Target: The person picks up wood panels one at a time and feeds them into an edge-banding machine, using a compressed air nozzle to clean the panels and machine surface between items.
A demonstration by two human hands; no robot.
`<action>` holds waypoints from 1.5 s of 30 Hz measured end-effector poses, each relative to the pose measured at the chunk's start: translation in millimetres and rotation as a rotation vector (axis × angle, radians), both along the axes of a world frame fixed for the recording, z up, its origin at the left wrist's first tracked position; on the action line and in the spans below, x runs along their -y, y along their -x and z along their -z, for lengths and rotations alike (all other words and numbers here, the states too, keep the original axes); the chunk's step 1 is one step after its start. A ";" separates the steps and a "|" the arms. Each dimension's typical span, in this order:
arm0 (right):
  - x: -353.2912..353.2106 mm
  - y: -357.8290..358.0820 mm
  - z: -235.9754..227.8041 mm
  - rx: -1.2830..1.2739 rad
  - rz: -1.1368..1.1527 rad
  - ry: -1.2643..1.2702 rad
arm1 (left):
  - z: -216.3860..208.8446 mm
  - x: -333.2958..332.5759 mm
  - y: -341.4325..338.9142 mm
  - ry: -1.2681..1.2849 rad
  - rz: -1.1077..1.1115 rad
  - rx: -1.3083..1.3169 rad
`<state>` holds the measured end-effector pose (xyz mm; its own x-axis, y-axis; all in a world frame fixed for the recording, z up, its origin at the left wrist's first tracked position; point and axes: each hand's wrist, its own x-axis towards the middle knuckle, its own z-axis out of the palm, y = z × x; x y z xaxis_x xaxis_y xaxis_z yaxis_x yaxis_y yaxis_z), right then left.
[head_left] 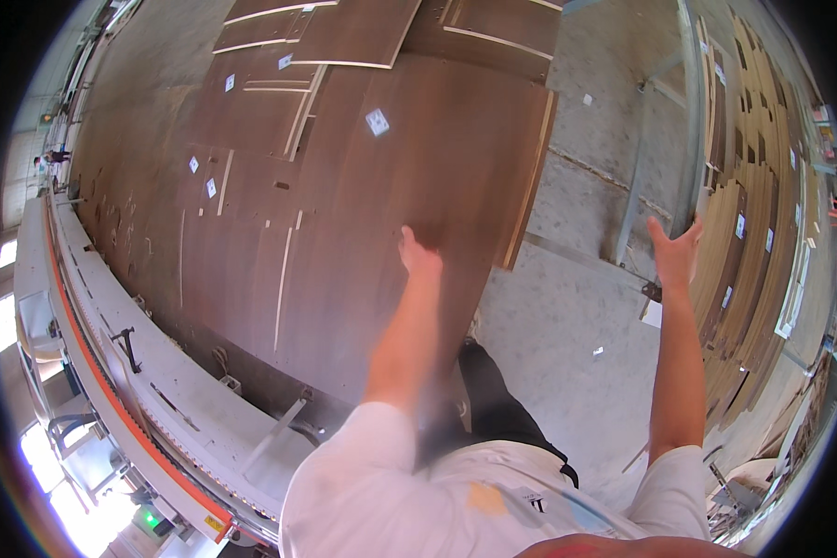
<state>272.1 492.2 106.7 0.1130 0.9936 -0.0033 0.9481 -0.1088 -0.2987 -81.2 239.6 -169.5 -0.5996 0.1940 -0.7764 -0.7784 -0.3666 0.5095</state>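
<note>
My left hand [419, 253] is over a large dark-brown wood panel [372, 205], low against its face. A finger or thumb points away from me; the other fingers are partly blurred, and nothing shows in the grasp. Whether the palm touches the panel, I cannot tell. My right hand [676, 249] is raised on the right, thumb and fingers spread apart and holding nothing visible. It is nearest to the lower end of a grey metal rail [692, 139], beside stacked boards.
More brown panels [344, 33] with pale edges and small white labels lie beyond. A long machine with an orange strip [112, 372] runs along the left. Narrow boards [753, 251] are stacked on the right. Concrete floor [549, 325] shows between, with a metal frame bar [586, 259] across it.
</note>
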 end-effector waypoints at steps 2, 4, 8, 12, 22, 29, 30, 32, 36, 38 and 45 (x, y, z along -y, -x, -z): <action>-1.4 -9.6 9.9 0.011 -0.015 -0.012 | -10.8 43.7 -11.7 -0.006 -0.043 0.084; -5.1 -14.3 15.2 0.037 -0.033 -0.032 | -19.3 82.0 -14.9 0.074 -0.092 0.143; -9.6 -10.2 14.6 0.047 -0.015 -0.010 | -65.7 124.9 -10.8 0.437 -0.213 0.155; -13.9 -12.3 13.8 0.054 -0.024 0.011 | -126.8 175.0 4.3 0.500 -0.274 0.059; 58.1 47.2 -10.6 -0.017 -0.485 -0.420 | -235.6 354.3 -10.9 0.670 -0.325 -0.157; 335.1 152.6 124.0 -0.408 -1.009 0.702 | -319.1 527.1 -72.5 0.667 -0.434 -0.117; 366.6 162.6 112.4 -0.383 -0.972 0.761 | -329.3 558.1 -89.6 0.667 -0.461 -0.105; 434.7 175.3 89.0 -0.324 -0.893 0.867 | -347.9 612.2 -123.2 0.647 -0.522 -0.111; 543.6 160.6 88.9 -0.593 -0.654 1.068 | -367.9 724.4 -179.0 0.695 -0.599 -0.076; 603.0 155.5 81.2 -0.623 -0.722 0.989 | -348.4 795.7 -222.7 0.708 -0.640 -0.058; 790.3 183.3 13.5 -0.314 -1.058 0.829 | -327.4 976.7 -318.3 0.597 -0.740 -0.056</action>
